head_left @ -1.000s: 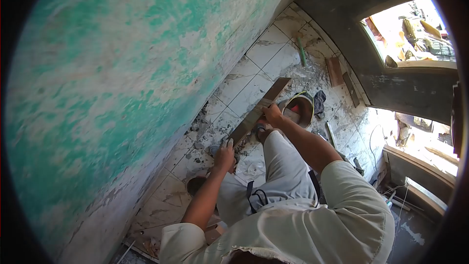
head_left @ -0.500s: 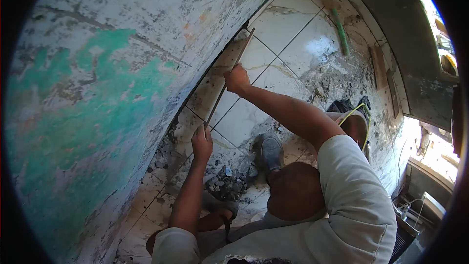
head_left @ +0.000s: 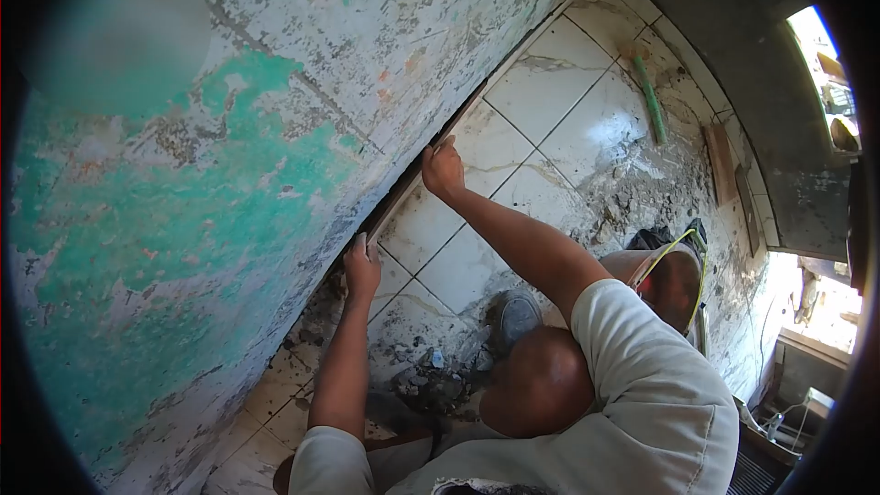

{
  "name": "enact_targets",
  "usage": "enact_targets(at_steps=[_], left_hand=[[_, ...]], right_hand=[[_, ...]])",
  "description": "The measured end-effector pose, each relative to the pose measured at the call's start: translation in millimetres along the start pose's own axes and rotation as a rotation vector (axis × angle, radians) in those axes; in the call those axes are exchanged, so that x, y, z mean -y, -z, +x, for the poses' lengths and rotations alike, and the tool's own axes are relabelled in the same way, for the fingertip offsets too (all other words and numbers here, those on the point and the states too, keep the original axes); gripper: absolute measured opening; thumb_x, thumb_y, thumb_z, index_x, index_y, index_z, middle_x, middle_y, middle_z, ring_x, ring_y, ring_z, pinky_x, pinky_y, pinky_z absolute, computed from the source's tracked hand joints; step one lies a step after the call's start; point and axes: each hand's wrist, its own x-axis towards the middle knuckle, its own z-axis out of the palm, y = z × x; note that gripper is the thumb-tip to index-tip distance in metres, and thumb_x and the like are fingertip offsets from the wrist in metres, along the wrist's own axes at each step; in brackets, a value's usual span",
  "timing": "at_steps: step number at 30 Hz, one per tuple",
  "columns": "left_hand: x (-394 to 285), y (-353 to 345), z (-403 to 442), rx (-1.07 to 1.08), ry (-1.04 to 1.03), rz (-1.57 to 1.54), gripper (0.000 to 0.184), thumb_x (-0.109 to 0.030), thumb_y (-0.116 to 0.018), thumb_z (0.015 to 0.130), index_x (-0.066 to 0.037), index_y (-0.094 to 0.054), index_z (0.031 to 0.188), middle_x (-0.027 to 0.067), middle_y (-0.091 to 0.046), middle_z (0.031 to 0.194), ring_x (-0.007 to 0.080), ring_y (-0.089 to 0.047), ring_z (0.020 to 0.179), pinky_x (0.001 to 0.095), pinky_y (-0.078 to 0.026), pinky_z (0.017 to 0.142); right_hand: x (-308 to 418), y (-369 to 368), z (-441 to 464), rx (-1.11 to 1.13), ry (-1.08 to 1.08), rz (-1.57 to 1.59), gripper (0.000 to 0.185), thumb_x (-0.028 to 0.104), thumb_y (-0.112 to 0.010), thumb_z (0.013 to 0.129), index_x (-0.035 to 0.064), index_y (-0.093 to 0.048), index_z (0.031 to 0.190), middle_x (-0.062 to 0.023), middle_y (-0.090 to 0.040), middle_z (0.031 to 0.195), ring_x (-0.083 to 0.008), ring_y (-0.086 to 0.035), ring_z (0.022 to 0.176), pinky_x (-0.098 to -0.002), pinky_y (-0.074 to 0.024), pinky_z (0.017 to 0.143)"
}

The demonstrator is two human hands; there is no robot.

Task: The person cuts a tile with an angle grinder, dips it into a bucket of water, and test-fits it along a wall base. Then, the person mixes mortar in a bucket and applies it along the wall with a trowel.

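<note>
Closed round the plank (head_left: pixel 394 205), left hand (head_left: pixel 363 269) and right hand (head_left: pixel 444 170) are holding it along the wall's (head_left: pixel 275 192) foot. It's no longer slanting over the tiles (head_left: pixel 548 82); alignment's improving.

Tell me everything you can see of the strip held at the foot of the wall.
The strip looks long, narrow and straight, showing a thin brownish edge; its material can't be told. It lies lengthwise along the foot of the patchy green and whitish wall, beside the pale floor tiles. The left hand and, farther along, the right hand grip it. Whether it touches the wall is unclear.
</note>
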Motion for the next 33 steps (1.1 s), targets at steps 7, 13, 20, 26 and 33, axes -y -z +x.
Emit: enact_targets(at_steps=[7, 13, 20, 26, 33], left_hand=[[9, -9, 4, -0.026, 0.034, -0.017, 0.033, -0.013, -0.058, 0.090, 0.004, -0.059, 0.118, 0.0266, -0.063, 0.107, 0.0419, -0.061, 0.097, 0.0462, -0.049, 0.083], [27, -23, 9, -0.046, 0.111, -0.022, 0.039, -0.024, -0.057, 0.092, 0.002, -0.059, 0.122, 0.0265, -0.064, 0.108, 0.0404, -0.061, 0.101, 0.0437, -0.048, 0.087], [23, -22, 11, -0.087, 0.106, -0.005, 0.040, -0.025, -0.056, 0.093, 0.002, -0.059, 0.122, 0.0266, -0.063, 0.111, 0.0398, -0.061, 0.104, 0.0425, -0.048, 0.089], [18, -28, 7, -0.151, 0.157, -0.079, 0.039, -0.023, -0.059, 0.090, 0.003, -0.059, 0.120, 0.0291, -0.060, 0.113, 0.0419, -0.058, 0.106, 0.0423, -0.047, 0.090], [18, -33, 7, -0.231, 0.109, -0.017, 0.019, -0.019, -0.064, 0.086, 0.000, -0.065, 0.085, 0.0209, -0.065, 0.079, 0.0402, -0.062, 0.078, 0.0452, -0.047, 0.073]], right_hand=[[-15, 5, 0, -0.040, 0.145, 0.011, 0.072, 0.037, -0.044, 0.096, -0.0146, -0.022, 0.140, -0.0361, -0.047, 0.127, -0.0461, -0.049, 0.118, -0.0454, -0.0392, 0.101], [-51, 36, 52, -0.211, 0.221, 0.181, 0.081, 0.047, -0.050, 0.094, -0.0095, -0.021, 0.144, -0.0336, -0.038, 0.138, -0.0404, -0.050, 0.120, -0.0407, -0.0412, 0.099], [-61, 50, 100, -0.094, 0.260, 0.349, 0.085, 0.045, -0.056, 0.091, -0.0058, -0.018, 0.147, -0.0258, -0.032, 0.147, -0.0361, -0.052, 0.118, -0.0390, -0.0421, 0.100], [-69, 43, 122, -0.092, 0.322, 0.471, 0.088, 0.038, -0.061, 0.083, -0.0061, -0.019, 0.146, -0.0251, -0.035, 0.145, -0.0355, -0.046, 0.125, -0.0397, -0.0397, 0.101], [-75, 38, 124, -0.075, 0.309, 0.595, 0.083, 0.032, -0.062, 0.084, -0.0063, -0.021, 0.146, -0.0243, -0.043, 0.138, -0.0333, -0.046, 0.125, -0.0373, -0.0423, 0.099]])
